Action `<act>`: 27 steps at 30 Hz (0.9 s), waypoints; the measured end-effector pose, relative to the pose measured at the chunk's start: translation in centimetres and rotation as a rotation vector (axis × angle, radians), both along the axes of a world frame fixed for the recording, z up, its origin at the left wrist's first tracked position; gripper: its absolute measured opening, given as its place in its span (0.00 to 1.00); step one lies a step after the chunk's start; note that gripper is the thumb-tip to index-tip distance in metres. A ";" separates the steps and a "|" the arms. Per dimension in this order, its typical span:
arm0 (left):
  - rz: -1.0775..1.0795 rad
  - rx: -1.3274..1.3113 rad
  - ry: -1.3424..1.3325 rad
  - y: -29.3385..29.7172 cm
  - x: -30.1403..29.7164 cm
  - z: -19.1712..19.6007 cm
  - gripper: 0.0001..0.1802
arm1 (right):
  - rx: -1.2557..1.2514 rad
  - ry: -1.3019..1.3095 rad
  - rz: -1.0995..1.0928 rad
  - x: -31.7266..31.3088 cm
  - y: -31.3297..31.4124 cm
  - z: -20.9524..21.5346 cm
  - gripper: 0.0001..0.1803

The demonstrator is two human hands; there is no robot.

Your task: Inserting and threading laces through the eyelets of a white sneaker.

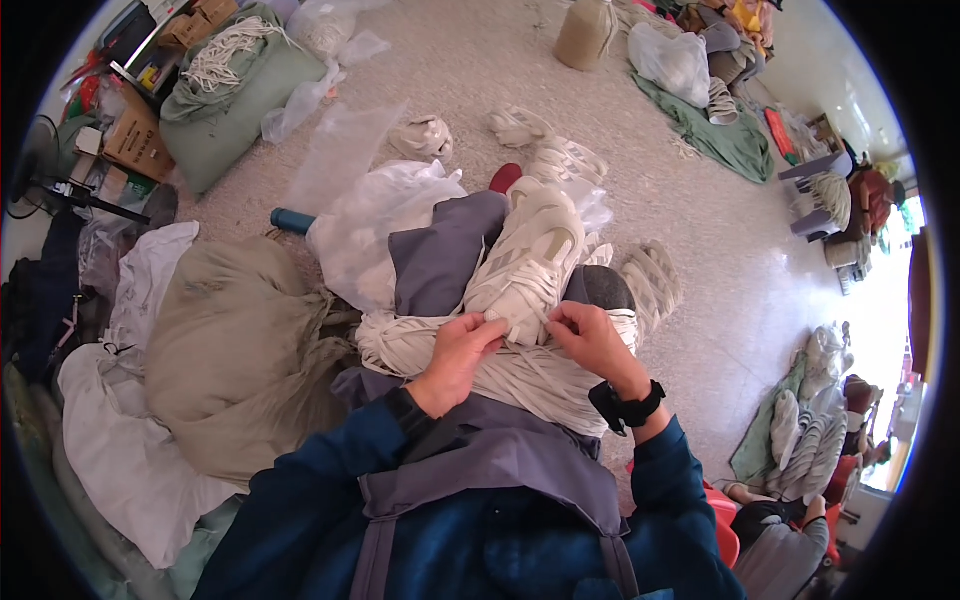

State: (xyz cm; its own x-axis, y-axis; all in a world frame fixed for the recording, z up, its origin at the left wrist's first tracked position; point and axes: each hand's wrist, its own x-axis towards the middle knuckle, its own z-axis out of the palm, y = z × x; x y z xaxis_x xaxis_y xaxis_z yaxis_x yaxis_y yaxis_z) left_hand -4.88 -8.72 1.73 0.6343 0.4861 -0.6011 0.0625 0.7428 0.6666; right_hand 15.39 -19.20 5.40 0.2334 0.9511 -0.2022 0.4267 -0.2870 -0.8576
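A cream sneaker (530, 255) rests on my lap, its near end between my two hands. My left hand (458, 358) is closed in a pinch at the sneaker's near left edge, on what looks like a flat cream shoelace. On the other side, my right hand (598, 345) pinches what looks like a shoelace close to the sneaker's right edge. The fingertips partly hide both laces. Beneath my wrists, a thick bundle of loose cream shoelaces (540, 385) lies across my lap over a grey apron (500, 455).
More cream sneakers (568, 160) lie on the speckled floor ahead. To the left are a white plastic bag (375, 225) and a large tan cloth sack (225, 350). A green sack topped with laces (230, 110) stands far left. Another person (785, 540) sits at the lower right.
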 end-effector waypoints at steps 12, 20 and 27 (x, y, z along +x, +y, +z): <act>0.008 -0.489 -0.331 1.3 2.6 -2.6 0.24 | -0.218 0.157 0.240 0.5 3.2 5.3 0.08; 0.093 -0.353 -0.302 1.3 3.9 -0.9 0.33 | 0.036 0.511 0.354 -3.4 12.4 16.4 0.10; 0.082 -0.553 -0.362 1.5 2.7 -2.0 0.28 | -0.315 0.313 0.086 0.0 10.2 7.7 0.07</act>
State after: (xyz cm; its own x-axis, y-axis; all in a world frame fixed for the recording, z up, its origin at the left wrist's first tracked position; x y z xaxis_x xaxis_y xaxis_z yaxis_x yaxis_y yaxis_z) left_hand -2.20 -7.19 -0.29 0.8172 0.2223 -0.5317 -0.1645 0.9742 0.1544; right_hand 15.41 -8.98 13.12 0.0378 0.8450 -0.5335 0.1942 -0.5299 -0.8255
